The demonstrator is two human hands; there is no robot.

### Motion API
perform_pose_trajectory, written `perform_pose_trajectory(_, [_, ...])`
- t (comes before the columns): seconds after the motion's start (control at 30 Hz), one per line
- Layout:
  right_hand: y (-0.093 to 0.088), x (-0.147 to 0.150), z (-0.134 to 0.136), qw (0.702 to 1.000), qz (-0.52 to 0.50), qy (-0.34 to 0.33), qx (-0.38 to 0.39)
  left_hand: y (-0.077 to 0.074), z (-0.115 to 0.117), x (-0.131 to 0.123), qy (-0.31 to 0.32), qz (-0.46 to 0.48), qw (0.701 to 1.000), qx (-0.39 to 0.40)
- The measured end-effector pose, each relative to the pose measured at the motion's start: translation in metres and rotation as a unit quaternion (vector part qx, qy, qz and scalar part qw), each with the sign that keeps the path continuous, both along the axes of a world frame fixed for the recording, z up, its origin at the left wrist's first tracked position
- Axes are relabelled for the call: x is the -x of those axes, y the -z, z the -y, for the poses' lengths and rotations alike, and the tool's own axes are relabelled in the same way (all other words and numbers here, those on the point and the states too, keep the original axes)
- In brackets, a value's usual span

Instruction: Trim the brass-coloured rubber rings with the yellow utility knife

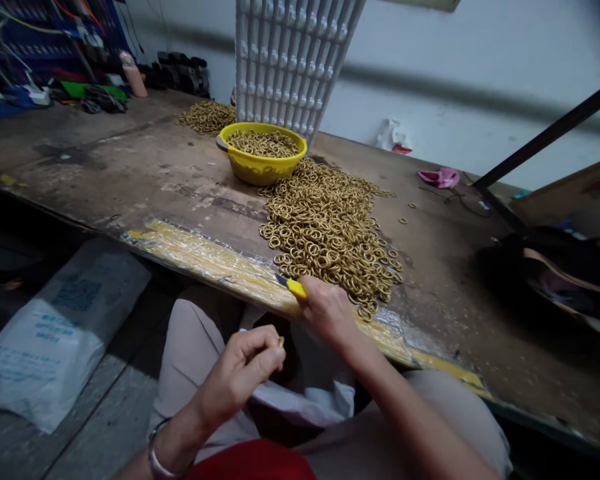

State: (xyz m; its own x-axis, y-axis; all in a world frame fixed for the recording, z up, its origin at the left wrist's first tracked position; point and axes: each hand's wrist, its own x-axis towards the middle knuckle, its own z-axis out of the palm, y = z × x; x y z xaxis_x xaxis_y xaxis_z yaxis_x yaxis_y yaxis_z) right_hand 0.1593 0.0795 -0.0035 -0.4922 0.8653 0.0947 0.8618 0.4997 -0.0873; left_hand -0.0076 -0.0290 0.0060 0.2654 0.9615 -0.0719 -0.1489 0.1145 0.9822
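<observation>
My left hand point(247, 367) is closed above my lap, with a small brass-coloured ring point(281, 342) pinched between thumb and forefinger; most of that ring is hidden. At the table's front edge, my right hand point(330, 312) grips a yellow-handled utility knife point(296, 288) whose dark tip points left. Just beyond the right hand lies a broad heap of brass-coloured rings point(325, 220). Behind this heap stands a yellow plastic bowl point(260, 170), filled with similar rings. An open white bag point(305, 403) sits between my knees, partly covered by my forearms.
Yellow and clear tape point(205, 257) covers the table's front edge. A smaller ring pile point(207, 117) lies at the back, beside a leaning grey ribbed panel point(290, 63). A dark bag point(570, 280) is at the right. On the floor left lies a white printed sack point(55, 340).
</observation>
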Motion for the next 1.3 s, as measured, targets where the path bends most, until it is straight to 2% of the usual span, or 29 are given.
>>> perform_pose_trajectory(0.13, [0.007, 0.027, -0.013, 1.0, 0.029, 0.003, 0.007, 0.022, -0.003, 0.009, -0.045, 0.132, 0.983, 0.119])
perform_pose_trajectory(0.27, [0.014, 0.044, -0.026, 0.998, 0.041, 0.044, 0.032, 0.028, -0.002, 0.018, -0.06, 0.236, 0.953, 0.181])
perform_pose_trajectory(0.37, [0.01, 0.042, -0.03, 0.997, -0.017, 0.051, 0.061, 0.032, -0.005, 0.019, -0.061, 0.261, 0.938, 0.218])
perform_pose_trajectory(0.43, [0.004, 0.037, -0.028, 0.986, -0.115, 0.045, 0.109, 0.037, -0.012, 0.017, -0.081, 0.244, 0.938, 0.232])
perform_pose_trajectory(0.5, [-0.002, 0.03, -0.02, 0.944, -0.259, 0.049, 0.198, 0.04, -0.02, 0.013, -0.11, 0.23, 0.938, 0.233])
perform_pose_trajectory(0.57, [-0.006, 0.023, -0.008, 0.861, -0.401, 0.071, 0.306, 0.038, -0.027, 0.009, -0.12, 0.235, 0.938, 0.224])
perform_pose_trajectory(0.63, [-0.008, 0.017, 0.005, 0.766, -0.501, 0.089, 0.392, 0.032, -0.031, 0.005, -0.095, 0.254, 0.939, 0.21])
perform_pose_trajectory(0.73, [-0.007, 0.011, 0.021, 0.656, -0.596, 0.096, 0.453, 0.021, -0.032, 0.0, -0.046, 0.289, 0.937, 0.189])
perform_pose_trajectory(0.8, [-0.005, 0.009, 0.027, 0.608, -0.639, 0.099, 0.461, 0.015, -0.03, -0.002, -0.028, 0.308, 0.932, 0.187])
perform_pose_trajectory(0.9, [-0.002, 0.009, 0.033, 0.583, -0.655, 0.078, 0.474, 0.009, -0.027, -0.005, -0.011, 0.314, 0.93, 0.19])
perform_pose_trajectory(1.03, [-0.006, 0.011, 0.038, 0.591, -0.637, 0.032, 0.494, 0.003, -0.025, -0.008, -0.005, 0.296, 0.936, 0.192])
perform_pose_trajectory(1.07, [-0.008, 0.01, 0.039, 0.603, -0.629, 0.027, 0.489, 0.002, -0.024, -0.008, -0.008, 0.289, 0.937, 0.194])
perform_pose_trajectory(1.1, [-0.01, 0.009, 0.039, 0.628, -0.614, 0.021, 0.477, 0.0, -0.023, -0.008, -0.014, 0.281, 0.94, 0.195])
perform_pose_trajectory(1.17, [-0.016, 0.004, 0.04, 0.716, -0.562, 0.003, 0.415, -0.003, -0.021, -0.008, -0.032, 0.258, 0.946, 0.191])
perform_pose_trajectory(1.23, [-0.02, -0.003, 0.04, 0.827, -0.472, -0.029, 0.303, -0.004, -0.019, -0.007, -0.063, 0.22, 0.957, 0.178])
perform_pose_trajectory(1.3, [-0.021, -0.011, 0.04, 0.911, -0.363, -0.067, 0.187, -0.005, -0.018, -0.005, -0.091, 0.169, 0.969, 0.157])
